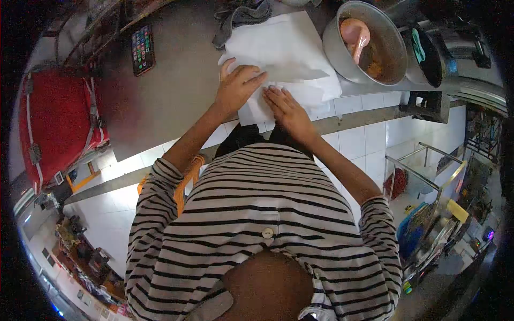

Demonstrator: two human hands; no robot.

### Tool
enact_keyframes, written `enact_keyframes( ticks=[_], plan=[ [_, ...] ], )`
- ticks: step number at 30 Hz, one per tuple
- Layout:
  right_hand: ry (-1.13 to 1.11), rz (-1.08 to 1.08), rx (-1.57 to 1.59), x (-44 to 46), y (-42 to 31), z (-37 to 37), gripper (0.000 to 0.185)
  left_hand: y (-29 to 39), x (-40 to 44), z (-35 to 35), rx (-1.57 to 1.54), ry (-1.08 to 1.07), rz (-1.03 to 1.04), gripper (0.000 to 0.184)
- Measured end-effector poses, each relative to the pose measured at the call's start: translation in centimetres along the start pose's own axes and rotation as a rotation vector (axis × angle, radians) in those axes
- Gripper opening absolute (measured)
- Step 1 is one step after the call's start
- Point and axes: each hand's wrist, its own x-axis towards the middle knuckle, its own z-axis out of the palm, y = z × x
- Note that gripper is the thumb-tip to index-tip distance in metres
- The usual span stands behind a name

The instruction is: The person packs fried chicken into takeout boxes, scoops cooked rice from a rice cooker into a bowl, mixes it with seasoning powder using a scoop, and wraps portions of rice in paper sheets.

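Observation:
White paper sheets (278, 43) lie in a stack on the grey table, with a folded-looking flap at the edge nearest me. My left hand (235, 85) rests on the left side of the paper, its fingers stretched out and slightly apart. Beside it, my right hand (289, 112) lies flat on the near flap, fingertips pointing up and left towards the left hand. Neither hand shows anything gripped in it. What is under the palms is hidden.
A metal pot (342, 48) with a pink scoop (361, 37) inside stands right of the paper. Next to it is a dark container (428, 64). A dark cloth (241, 21) touches the paper's far left corner. A phone (142, 51) and a red bag (56, 117) are left.

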Motion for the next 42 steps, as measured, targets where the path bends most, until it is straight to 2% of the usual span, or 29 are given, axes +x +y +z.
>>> enact_keyframes(
  ticks=[8,11,14,15,18,21,24,25,28,29,32,33,36,37,39,40,42],
  plan=[
    [-0.043,0.025,0.061,-0.1,0.4,-0.7,0.058,0.8,-0.7,0.2,-0.007,-0.077,0.129,0.035],
    [0.061,0.005,0.261,-1.0,0.9,-1.6,0.058,1.2,-1.3,-0.2,-0.010,-0.108,0.142,0.037],
    [0.134,0.112,0.098,0.6,-0.3,-4.4,0.059,1.3,-2.0,0.1,0.001,-0.112,0.147,0.040],
    [0.066,0.220,-0.049,1.6,-1.1,-5.7,0.062,1.3,-2.4,0.3,0.006,-0.110,0.148,0.041],
    [0.019,0.342,-0.028,0.8,-0.1,-3.7,0.065,1.0,-2.7,0.6,-0.032,-0.124,0.132,0.041],
    [0.058,0.405,0.037,-1.7,-0.6,-1.5,0.066,0.8,-4.0,1.3,-0.177,-0.102,-0.024,0.042],
    [0.083,0.442,0.100,-4.4,0.8,1.3,0.062,0.4,-4.9,0.8,-0.418,-0.216,-0.390,0.045],
    [0.165,0.403,0.066,-4.4,1.0,1.4,0.051,0.3,-4.7,0.7,-0.348,-0.245,-0.322,0.044],
    [0.230,0.356,-0.120,-4.2,2.3,1.1,0.041,-0.9,-3.9,0.2,-0.139,-0.339,-0.144,0.039],
    [0.303,0.347,-0.089,-3.6,2.7,0.5,0.033,-1.2,-3.8,0.1,-0.077,-0.375,-0.099,0.037],
    [0.148,0.400,0.031,-2.8,4.5,-0.2,0.030,-2.1,-3.3,-0.3,-0.030,-0.418,-0.005,0.029],
    [0.114,0.368,-0.007,-2.2,5.0,-0.9,0.023,-2.3,-3.1,-0.3,-0.038,-0.422,0.018,0.027],
    [-0.032,0.394,0.133,-1.0,6.7,-1.9,0.015,-3.5,-1.7,1.4,-0.212,-0.461,-0.093,0.023],
    [-0.031,0.426,0.232,-0.8,8.2,-0.9,0.020,-3.3,-0.6,1.2,-0.328,-0.524,-0.328,0.024],
    [-0.124,0.661,0.212,1.1,8.6,-2.2,0.032,-2.3,2.3,0.2,-0.556,-0.636,-0.809,0.028],
    [-0.173,0.776,0.205,2.0,8.6,-2.4,0.038,-2.3,3.0,0.3,-0.506,-0.636,-0.768,0.033],
    [-0.225,0.789,0.002,3.2,9.4,-1.1,0.048,-2.7,3.8,0.8,-0.405,-0.631,-0.689,0.044]
  ],
)
